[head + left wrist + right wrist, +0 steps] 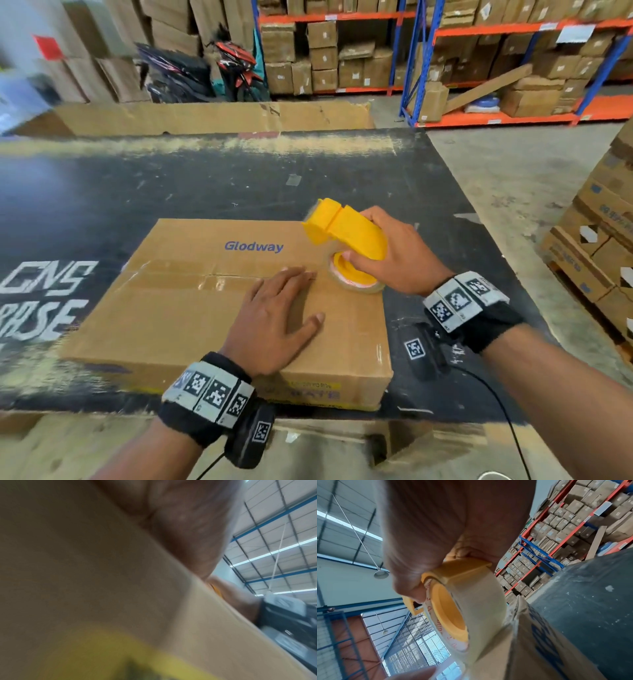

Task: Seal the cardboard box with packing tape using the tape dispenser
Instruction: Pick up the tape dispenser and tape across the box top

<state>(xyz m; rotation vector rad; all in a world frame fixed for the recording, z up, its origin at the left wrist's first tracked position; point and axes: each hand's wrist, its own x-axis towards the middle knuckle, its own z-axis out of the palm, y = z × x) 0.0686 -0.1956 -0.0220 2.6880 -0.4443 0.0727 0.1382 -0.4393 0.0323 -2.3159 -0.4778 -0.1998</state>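
A flat brown cardboard box (178, 308) printed "Glodway" lies on the dark table (171, 178). Clear tape (191, 282) runs along its centre seam from the left. My left hand (274, 318) lies flat, fingers spread, on the box top near the seam. My right hand (394, 253) grips the yellow tape dispenser (346, 228), whose clear tape roll (356, 277) touches the box top near its right edge. In the right wrist view my right hand (436, 540) holds the dispenser (462, 568) and the roll (477, 608) meets the box (513, 655). The left wrist view shows blurred box (85, 574) and my palm (180, 520).
Orange and blue racks (428, 61) full of cartons stand behind the table. A long cardboard sheet (212, 118) lies along the table's far edge. Stacked boxes (603, 219) sit on the floor at the right. A motorbike (236, 68) is parked at the back.
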